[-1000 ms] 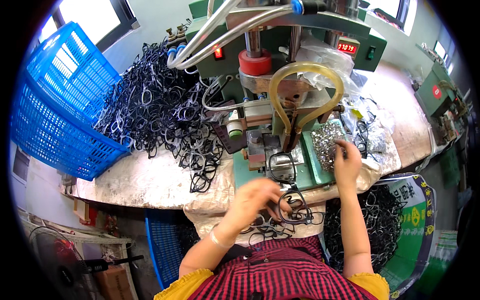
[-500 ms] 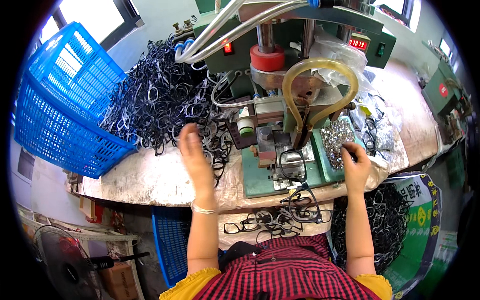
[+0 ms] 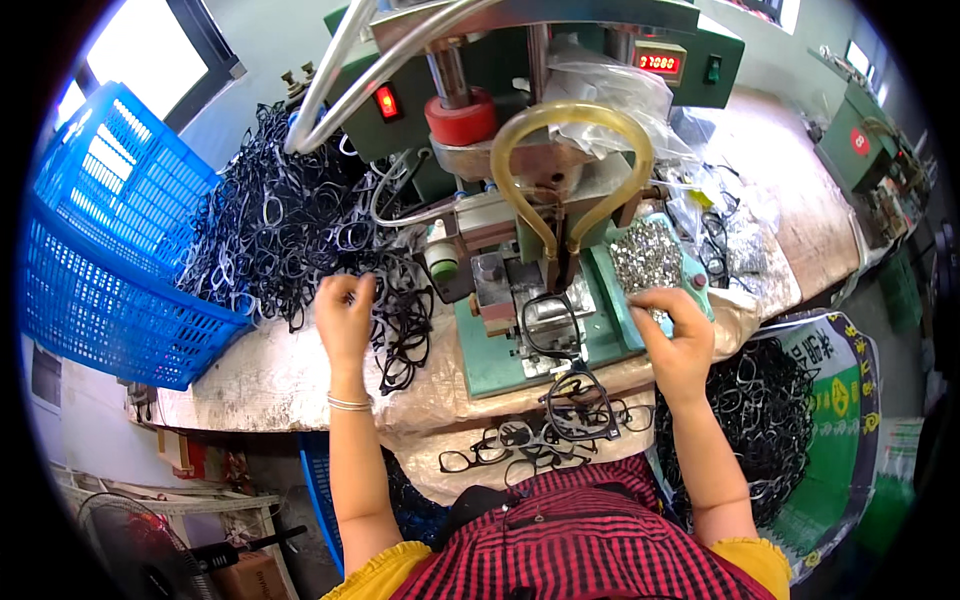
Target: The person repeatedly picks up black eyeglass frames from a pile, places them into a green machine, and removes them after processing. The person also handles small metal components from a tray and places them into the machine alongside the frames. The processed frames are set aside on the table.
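My left hand (image 3: 345, 318) is over the near edge of a large heap of black eyeglass frames (image 3: 290, 210), its fingers curled inward. Whatever they may hold cannot be made out against the dark heap. My right hand (image 3: 680, 340) is beside the green tray (image 3: 697, 272) of small shiny metal parts (image 3: 645, 255), thumb and forefinger pinched. Anything between those fingertips is too small to name. Between my hands, a black eyeglass frame (image 3: 585, 437) sits at the fixture of a green press (image 3: 490, 375), one rim hanging over the bench edge. Neither hand touches it.
Above the fixture loops a yellowed hose (image 3: 572, 112), beside a red collar (image 3: 460, 117). Blue baskets (image 3: 120, 290) stand at left. More eyeglass frames (image 3: 520, 437) lie near my lap, and a sack (image 3: 840, 450) at right holds another heap. A fan (image 3: 130, 550) is low left.
My left hand has lowered toward the heap, its fingers curling. My right hand has drawn back from the metal parts to the tray's near side, pinched. The view has shifted, and the red display changed.
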The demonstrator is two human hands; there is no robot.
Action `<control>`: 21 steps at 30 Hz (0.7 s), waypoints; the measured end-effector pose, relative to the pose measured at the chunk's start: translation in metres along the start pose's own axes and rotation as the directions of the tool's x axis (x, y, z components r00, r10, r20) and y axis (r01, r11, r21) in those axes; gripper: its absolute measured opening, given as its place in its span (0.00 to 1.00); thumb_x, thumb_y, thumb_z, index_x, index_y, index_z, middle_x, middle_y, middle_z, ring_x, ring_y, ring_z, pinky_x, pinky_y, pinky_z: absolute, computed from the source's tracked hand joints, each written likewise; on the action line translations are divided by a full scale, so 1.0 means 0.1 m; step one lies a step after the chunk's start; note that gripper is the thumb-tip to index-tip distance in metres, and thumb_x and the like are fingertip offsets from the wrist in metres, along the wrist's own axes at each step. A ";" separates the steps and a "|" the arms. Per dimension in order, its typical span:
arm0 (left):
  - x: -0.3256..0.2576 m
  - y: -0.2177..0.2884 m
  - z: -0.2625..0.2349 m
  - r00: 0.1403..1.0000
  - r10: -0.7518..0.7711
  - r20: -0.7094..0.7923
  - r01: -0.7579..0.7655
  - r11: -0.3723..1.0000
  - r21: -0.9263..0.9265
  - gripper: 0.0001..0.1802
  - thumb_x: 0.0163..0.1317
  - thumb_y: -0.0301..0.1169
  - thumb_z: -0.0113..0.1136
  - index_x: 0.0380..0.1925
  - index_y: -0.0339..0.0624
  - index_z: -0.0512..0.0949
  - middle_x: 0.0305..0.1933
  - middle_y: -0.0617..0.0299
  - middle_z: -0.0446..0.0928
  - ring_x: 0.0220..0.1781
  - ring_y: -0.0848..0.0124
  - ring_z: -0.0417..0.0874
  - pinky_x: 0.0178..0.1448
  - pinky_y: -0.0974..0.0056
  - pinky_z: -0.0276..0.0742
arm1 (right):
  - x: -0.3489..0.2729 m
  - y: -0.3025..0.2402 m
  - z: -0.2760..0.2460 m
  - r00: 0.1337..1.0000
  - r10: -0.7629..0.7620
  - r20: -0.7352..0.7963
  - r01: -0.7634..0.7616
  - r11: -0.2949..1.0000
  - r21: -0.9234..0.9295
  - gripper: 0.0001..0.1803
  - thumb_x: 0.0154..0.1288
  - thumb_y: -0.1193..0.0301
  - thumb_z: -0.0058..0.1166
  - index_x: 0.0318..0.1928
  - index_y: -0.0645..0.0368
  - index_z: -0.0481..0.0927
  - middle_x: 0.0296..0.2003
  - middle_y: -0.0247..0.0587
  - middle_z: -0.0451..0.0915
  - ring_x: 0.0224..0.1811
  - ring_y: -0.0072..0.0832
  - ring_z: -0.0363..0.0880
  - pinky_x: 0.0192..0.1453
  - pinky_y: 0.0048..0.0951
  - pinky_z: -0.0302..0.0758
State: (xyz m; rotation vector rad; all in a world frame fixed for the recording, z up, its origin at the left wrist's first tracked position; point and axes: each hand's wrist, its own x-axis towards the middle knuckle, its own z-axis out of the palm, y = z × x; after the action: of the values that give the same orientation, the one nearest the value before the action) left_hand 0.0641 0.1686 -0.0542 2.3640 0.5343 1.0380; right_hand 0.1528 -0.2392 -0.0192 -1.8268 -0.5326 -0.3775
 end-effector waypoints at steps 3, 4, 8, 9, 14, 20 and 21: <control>0.09 -0.01 -0.17 0.936 -0.349 0.046 0.319 0.787 -0.527 0.11 0.68 0.33 0.65 0.34 0.35 0.84 0.38 0.64 0.82 0.39 0.76 0.78 0.45 0.69 0.74 | 0.29 -0.22 0.22 0.996 -0.038 0.083 0.028 0.992 0.123 0.09 0.56 0.80 0.64 0.40 0.63 0.85 0.37 0.41 0.85 0.43 0.33 0.83 0.52 0.30 0.76; 0.09 0.06 -0.20 0.913 -0.401 0.076 0.349 0.670 -0.655 0.12 0.70 0.34 0.63 0.39 0.35 0.85 0.40 0.65 0.82 0.40 0.80 0.78 0.46 0.72 0.75 | 0.34 -0.26 0.29 0.994 -0.045 0.099 0.030 0.989 0.146 0.10 0.57 0.80 0.64 0.41 0.64 0.84 0.38 0.40 0.85 0.44 0.31 0.82 0.52 0.30 0.76; -0.18 0.41 -0.25 0.943 -0.264 -0.204 0.057 0.730 -0.681 0.13 0.77 0.34 0.52 0.43 0.35 0.78 0.48 0.56 0.82 0.48 0.72 0.83 0.54 0.67 0.81 | 0.31 -0.19 0.59 0.993 0.098 0.059 -0.114 0.883 0.455 0.18 0.59 0.81 0.63 0.51 0.67 0.78 0.42 0.39 0.83 0.46 0.24 0.81 0.55 0.26 0.76; -0.25 0.50 -0.28 0.941 -0.224 -0.254 0.018 0.782 -0.623 0.14 0.80 0.37 0.47 0.43 0.37 0.75 0.49 0.52 0.83 0.50 0.70 0.85 0.57 0.64 0.82 | 0.29 -0.19 0.60 0.989 0.131 0.062 -0.145 0.861 0.488 0.19 0.60 0.81 0.63 0.52 0.68 0.77 0.43 0.39 0.82 0.46 0.22 0.80 0.55 0.25 0.75; -0.20 1.48 -0.60 0.936 0.304 -0.178 -0.280 0.334 -0.900 0.10 0.79 0.34 0.46 0.42 0.39 0.69 0.45 0.46 0.81 0.44 0.58 0.85 0.51 0.57 0.84 | 0.29 -0.27 0.58 0.970 0.182 0.163 -0.244 0.713 0.657 0.25 0.61 0.80 0.62 0.59 0.68 0.72 0.43 0.38 0.82 0.47 0.19 0.80 0.56 0.23 0.74; 0.02 2.12 -0.50 0.895 0.446 0.004 -0.355 0.716 -0.601 0.06 0.74 0.25 0.49 0.37 0.35 0.70 0.36 0.46 0.84 0.37 0.62 0.85 0.46 0.63 0.81 | 0.25 -0.62 0.57 0.940 0.250 0.232 -0.339 0.607 0.719 0.27 0.63 0.78 0.62 0.62 0.68 0.69 0.47 0.40 0.84 0.51 0.23 0.81 0.60 0.26 0.73; 0.00 2.17 -0.47 0.862 0.506 -0.028 -0.421 0.684 -0.595 0.06 0.74 0.24 0.49 0.36 0.35 0.70 0.37 0.46 0.84 0.38 0.62 0.85 0.45 0.62 0.81 | 0.23 -0.65 0.53 0.942 0.259 0.215 -0.332 0.607 0.722 0.28 0.64 0.78 0.61 0.63 0.67 0.69 0.49 0.41 0.84 0.53 0.25 0.81 0.60 0.27 0.74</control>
State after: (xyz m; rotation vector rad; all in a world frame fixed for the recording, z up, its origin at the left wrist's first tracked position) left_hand 0.0611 0.0093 0.0998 1.9987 -0.4389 1.0368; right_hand 0.1376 -0.1684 0.0281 -1.0719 -0.3497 0.1625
